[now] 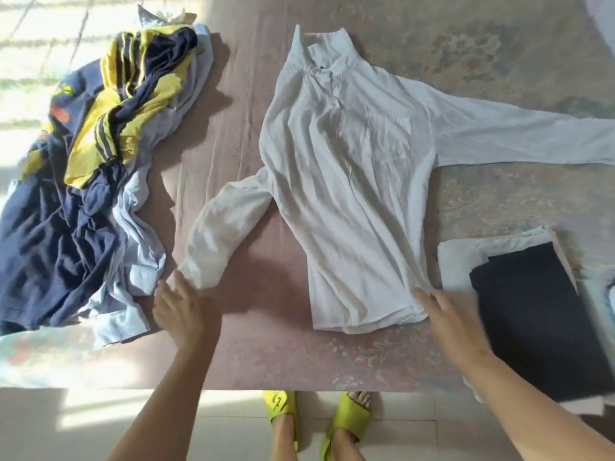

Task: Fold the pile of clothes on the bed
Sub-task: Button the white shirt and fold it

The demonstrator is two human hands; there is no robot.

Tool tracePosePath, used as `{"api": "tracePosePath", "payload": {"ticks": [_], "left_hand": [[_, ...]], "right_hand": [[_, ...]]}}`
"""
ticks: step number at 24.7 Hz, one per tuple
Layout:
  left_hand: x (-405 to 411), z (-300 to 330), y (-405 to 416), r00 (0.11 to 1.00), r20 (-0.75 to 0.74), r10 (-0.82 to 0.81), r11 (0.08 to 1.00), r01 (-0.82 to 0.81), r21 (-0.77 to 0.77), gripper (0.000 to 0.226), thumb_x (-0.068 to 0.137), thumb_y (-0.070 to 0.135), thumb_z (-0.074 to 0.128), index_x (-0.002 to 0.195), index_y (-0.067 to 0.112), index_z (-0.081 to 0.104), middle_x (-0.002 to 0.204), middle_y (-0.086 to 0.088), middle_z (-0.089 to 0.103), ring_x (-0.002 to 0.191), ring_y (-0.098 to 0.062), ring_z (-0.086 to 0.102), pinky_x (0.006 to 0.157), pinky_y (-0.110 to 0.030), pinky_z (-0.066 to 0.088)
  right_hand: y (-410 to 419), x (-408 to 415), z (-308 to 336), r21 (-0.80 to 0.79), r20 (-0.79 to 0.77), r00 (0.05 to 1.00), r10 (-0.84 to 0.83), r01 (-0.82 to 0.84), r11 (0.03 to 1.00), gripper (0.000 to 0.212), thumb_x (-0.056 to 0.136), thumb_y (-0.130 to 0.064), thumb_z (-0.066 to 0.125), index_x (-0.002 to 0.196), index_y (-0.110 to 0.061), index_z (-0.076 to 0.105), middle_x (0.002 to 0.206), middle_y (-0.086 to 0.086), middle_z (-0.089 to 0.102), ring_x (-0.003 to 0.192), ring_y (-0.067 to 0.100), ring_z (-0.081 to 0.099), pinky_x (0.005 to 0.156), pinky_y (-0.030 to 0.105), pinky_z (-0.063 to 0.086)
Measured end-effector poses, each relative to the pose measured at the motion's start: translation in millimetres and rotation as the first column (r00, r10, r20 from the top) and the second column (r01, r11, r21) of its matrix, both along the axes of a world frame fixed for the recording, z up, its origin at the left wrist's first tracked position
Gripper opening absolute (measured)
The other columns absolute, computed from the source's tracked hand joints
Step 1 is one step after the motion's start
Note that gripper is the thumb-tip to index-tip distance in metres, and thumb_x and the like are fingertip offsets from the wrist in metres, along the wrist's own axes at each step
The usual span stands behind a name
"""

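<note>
White shirt spread face-up mid-bed, unfolded pile to its left, folded stack at its right hem. Left hand grips the cuff; right hand, fingers straight, presses the hem. Risk: pulling the sleeve could drag the body crooked.

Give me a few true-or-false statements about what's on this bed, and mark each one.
1. The white shirt lies spread out with its collar away from the person. True.
2. The left hand is at the cuff of a sleeve. True.
3. The unfolded pile sits to the person's right. False: it is on the left; folded clothes are on the right.
4. The right hand grips a dark garment. False: its fingers lie straight at the shirt's hem.
</note>
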State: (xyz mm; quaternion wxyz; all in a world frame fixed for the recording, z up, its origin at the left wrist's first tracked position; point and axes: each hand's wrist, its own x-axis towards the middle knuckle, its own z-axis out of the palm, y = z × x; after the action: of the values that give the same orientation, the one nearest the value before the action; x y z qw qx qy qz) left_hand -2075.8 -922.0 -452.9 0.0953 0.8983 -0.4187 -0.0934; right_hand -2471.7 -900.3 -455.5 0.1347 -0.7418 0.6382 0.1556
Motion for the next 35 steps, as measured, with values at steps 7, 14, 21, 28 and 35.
{"api": "tracePosePath", "payload": {"ticks": [7,14,21,28,35], "left_hand": [[-139,-36,12,0.454,-0.182,-0.872,0.429,0.889,0.163,0.083,0.06,0.044,0.084,0.128,0.004,0.056,0.12,-0.011,0.061,0.103,-0.029,0.061,0.077,-0.034,0.053],[-105,-33,31,0.696,-0.686,0.211,0.931,-0.358,-0.077,0.023,0.082,-0.002,0.05,0.078,0.02,0.051,0.079,-0.001,0.057,0.074,-0.027,0.06,0.062,-0.04,0.054],[-67,-36,60,0.921,-0.348,0.178,0.972,-0.108,0.21,0.028,0.084,-0.001,0.051,0.111,0.003,0.051,0.11,-0.019,0.057,0.09,-0.039,0.057,0.066,-0.045,0.046],[-20,-42,60,0.537,0.211,-0.817,0.575,0.786,0.227,0.049,0.052,-0.012,0.068,0.099,0.0,0.058,0.073,-0.021,0.06,0.054,-0.032,0.06,0.04,-0.031,0.046],[-24,-45,69,0.327,0.295,-0.898,0.406,0.874,0.267,0.051,0.078,0.004,0.035,0.128,0.002,0.044,0.122,-0.02,0.057,0.102,-0.033,0.066,0.078,-0.05,0.055]], "right_hand": [[1,29,-34,0.221,0.304,0.735,-0.606,0.565,0.795,0.05,0.084,-0.015,0.068,0.128,-0.004,0.047,0.129,0.014,0.051,0.113,0.031,0.05,0.089,0.037,0.041],[4,24,-11,0.046,0.319,0.811,-0.49,0.503,0.863,0.042,0.089,0.009,0.042,0.126,-0.01,0.045,0.101,0.011,0.059,0.083,0.024,0.053,0.068,0.034,0.044],[9,8,4,0.048,-0.155,0.981,-0.118,0.126,0.991,0.046,0.067,0.009,0.07,0.11,-0.005,0.058,0.091,0.01,0.064,0.078,0.024,0.061,0.064,0.032,0.049],[14,-1,0,0.046,-0.276,0.926,0.258,-0.256,0.966,0.051,0.006,0.011,0.079,0.054,0.008,0.061,0.038,0.011,0.048,0.03,0.02,0.048,0.038,0.022,0.039],[33,13,-27,0.1,-0.426,0.675,0.602,-0.626,0.773,0.076,0.083,-0.008,0.035,0.149,-0.002,-0.002,0.131,0.014,0.04,0.113,0.027,0.047,0.091,0.038,0.043]]}}
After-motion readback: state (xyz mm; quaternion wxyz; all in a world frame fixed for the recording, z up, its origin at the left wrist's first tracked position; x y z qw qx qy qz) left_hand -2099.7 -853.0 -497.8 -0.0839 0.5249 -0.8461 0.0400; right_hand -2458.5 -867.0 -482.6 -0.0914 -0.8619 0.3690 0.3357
